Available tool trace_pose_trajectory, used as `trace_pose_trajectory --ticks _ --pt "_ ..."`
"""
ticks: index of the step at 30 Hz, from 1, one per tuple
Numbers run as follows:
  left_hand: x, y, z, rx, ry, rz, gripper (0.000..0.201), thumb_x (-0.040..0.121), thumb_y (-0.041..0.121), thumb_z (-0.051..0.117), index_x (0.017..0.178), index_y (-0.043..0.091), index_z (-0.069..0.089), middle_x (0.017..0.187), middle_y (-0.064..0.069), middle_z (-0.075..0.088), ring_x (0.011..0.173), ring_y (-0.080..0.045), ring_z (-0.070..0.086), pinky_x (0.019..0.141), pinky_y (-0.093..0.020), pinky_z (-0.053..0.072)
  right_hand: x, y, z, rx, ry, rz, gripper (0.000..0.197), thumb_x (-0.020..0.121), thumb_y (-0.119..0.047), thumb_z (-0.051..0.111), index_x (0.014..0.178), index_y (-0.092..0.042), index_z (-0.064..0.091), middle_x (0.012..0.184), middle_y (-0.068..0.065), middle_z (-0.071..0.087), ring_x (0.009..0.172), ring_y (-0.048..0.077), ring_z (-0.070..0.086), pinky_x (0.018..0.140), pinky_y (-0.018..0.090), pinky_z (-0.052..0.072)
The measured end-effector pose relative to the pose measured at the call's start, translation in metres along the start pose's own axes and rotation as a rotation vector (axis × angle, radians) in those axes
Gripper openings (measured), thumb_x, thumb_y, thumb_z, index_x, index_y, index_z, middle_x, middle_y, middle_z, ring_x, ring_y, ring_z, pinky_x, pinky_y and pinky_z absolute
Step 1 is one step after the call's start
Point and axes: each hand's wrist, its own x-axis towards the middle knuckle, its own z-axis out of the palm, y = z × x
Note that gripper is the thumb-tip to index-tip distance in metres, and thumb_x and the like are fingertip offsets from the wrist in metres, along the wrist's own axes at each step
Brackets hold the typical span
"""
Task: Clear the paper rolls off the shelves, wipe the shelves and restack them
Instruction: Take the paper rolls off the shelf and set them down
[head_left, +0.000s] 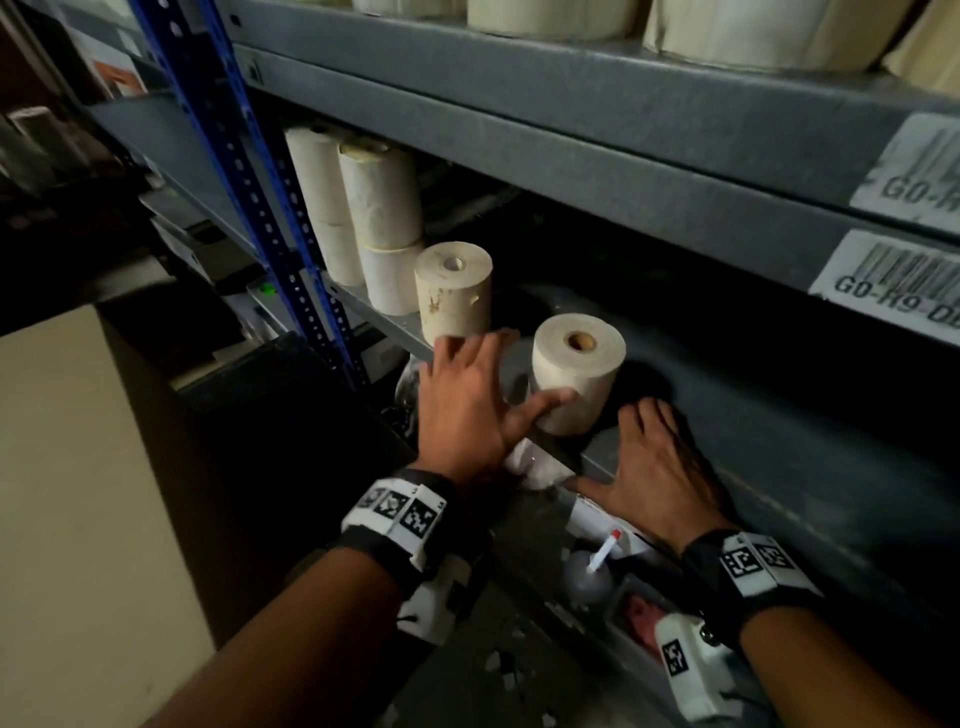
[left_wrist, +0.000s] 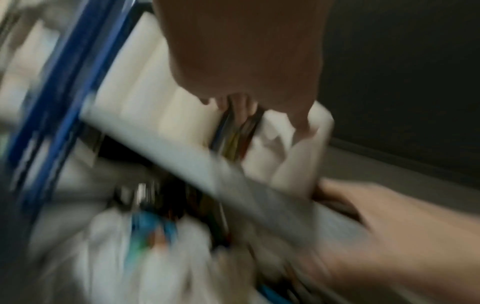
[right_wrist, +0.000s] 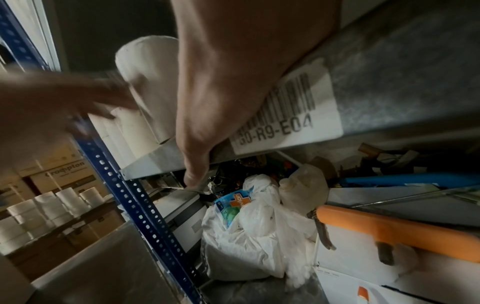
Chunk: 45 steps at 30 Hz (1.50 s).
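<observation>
- Looking down from the head view: the left hand (head_left: 470, 400) spreads its fingers, thumb touching the side of the nearest paper roll (head_left: 576, 371), which stands upright at the front edge of the grey shelf (head_left: 779, 415). A second roll (head_left: 453, 291) stands just behind and to the left, with stacked rolls (head_left: 358, 208) beyond it near the blue upright (head_left: 249, 171). The right hand (head_left: 657, 467) lies flat, fingers extended, on the shelf edge beside the nearest roll. Barcode labels (head_left: 893, 280) mark the shelf above.
- Left wrist view: heavily blurred; only the palm, white roll shapes and the blue post can be made out.
- Right wrist view, alone showing below the shelf: a white plastic bag (right_wrist: 249, 226), an orange handle (right_wrist: 394, 230), and further rolls (right_wrist: 46, 209) on a separate surface at left. The right thumb (right_wrist: 193, 160) hangs over the shelf lip beside a label reading R9-E04 (right_wrist: 283, 117).
</observation>
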Motion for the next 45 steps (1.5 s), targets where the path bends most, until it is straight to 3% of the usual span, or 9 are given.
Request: trace_pose_trajectory --ticks 3,7,14,23,27,32,36,41,45 --pt "0.038 -0.015 -0.024 0.123 0.057 0.185 0.08 0.087 0.089 0.048 0.138 0.028 0.062 0.14 0.004 0.058 0.132 -0.026 0.046 0.097 -0.042 0.041 0.001 0.0 0.001 0.001 0.026 -0.016 0.094 0.063 -0.08 0.076 0.124 -0.013 0.049 0.124 0.005 0.044 0.121 0.025 0.043 0.101 0.039 0.047" --pt "0.099 -0.04 -0.028 0.254 -0.011 0.19 0.061 0.103 0.07 0.033 0.138 0.028 0.061 0.139 0.001 0.058 0.131 -0.029 0.047 0.105 -0.046 0.039 0.0 -0.001 -0.002 -0.01 0.033 -0.035 0.096 0.064 -0.083 0.072 0.126 -0.013 0.049 0.126 0.004 0.045 0.122 0.024 0.044 0.103 0.037 0.045" --pt "0.133 -0.065 -0.008 0.411 -0.255 0.147 0.078 0.095 0.058 0.059 0.161 0.026 0.033 0.158 -0.013 0.039 0.142 -0.042 0.036 0.115 -0.048 0.035 -0.001 -0.002 -0.003 -0.031 0.039 -0.045 0.094 0.063 -0.084 0.07 0.123 -0.013 0.051 0.122 0.004 0.046 0.118 0.024 0.046 0.103 0.038 0.046" --pt "0.109 -0.032 -0.031 0.463 -0.253 0.224 0.081 0.074 0.053 0.08 0.139 0.024 0.041 0.145 -0.012 0.036 0.132 -0.048 0.033 0.086 -0.057 0.056 -0.001 -0.005 -0.005 -0.061 0.042 -0.053 0.096 0.067 -0.085 0.069 0.124 -0.009 0.054 0.123 0.006 0.048 0.119 0.025 0.046 0.104 0.038 0.044" --pt "0.124 -0.03 -0.036 0.443 -0.323 0.199 0.07 0.076 0.053 0.079 0.131 0.021 0.047 0.136 -0.013 0.038 0.127 -0.047 0.034 0.087 -0.06 0.054 -0.001 -0.005 -0.004 -0.06 0.042 -0.045 0.095 0.067 -0.085 0.068 0.125 -0.01 0.054 0.124 0.005 0.047 0.12 0.025 0.045 0.106 0.037 0.042" --pt "0.122 -0.039 -0.037 0.437 -0.39 0.216 0.064 0.085 0.059 0.068 0.133 0.02 0.051 0.132 -0.013 0.044 0.126 -0.044 0.037 0.093 -0.051 0.047 0.0 -0.003 -0.001 -0.07 0.064 -0.058 0.094 0.066 -0.085 0.067 0.122 -0.01 0.055 0.121 0.005 0.048 0.117 0.025 0.046 0.104 0.038 0.045" --pt "0.11 -0.049 -0.024 0.433 -0.369 0.193 0.077 0.091 0.062 0.059 0.155 0.028 0.033 0.149 -0.01 0.036 0.134 -0.044 0.032 0.073 -0.045 0.045 -0.001 -0.003 -0.004 -0.046 0.05 -0.049 0.094 0.066 -0.083 0.07 0.124 -0.01 0.055 0.123 0.005 0.048 0.118 0.025 0.047 0.103 0.039 0.047" --pt "0.108 -0.049 -0.018 0.437 -0.348 0.175 0.079 0.09 0.069 0.056 0.157 0.038 0.029 0.156 -0.006 0.037 0.131 -0.043 0.04 0.078 -0.049 0.053 -0.006 -0.008 -0.012 0.085 -0.02 -0.015 0.116 0.068 -0.078 0.077 0.154 -0.015 0.031 0.158 0.004 0.024 0.142 0.029 0.037 0.116 0.04 0.04" --pt "0.111 -0.051 -0.015 0.437 -0.355 0.169 0.079 0.088 0.071 0.057 0.155 0.038 0.032 0.151 -0.006 0.039 0.126 -0.045 0.041 0.084 -0.054 0.056 -0.01 -0.024 -0.032 0.468 0.311 -0.027 0.128 0.068 -0.067 0.085 0.164 -0.012 0.02 0.172 0.005 0.009 0.158 0.019 0.018 0.125 0.027 0.021"
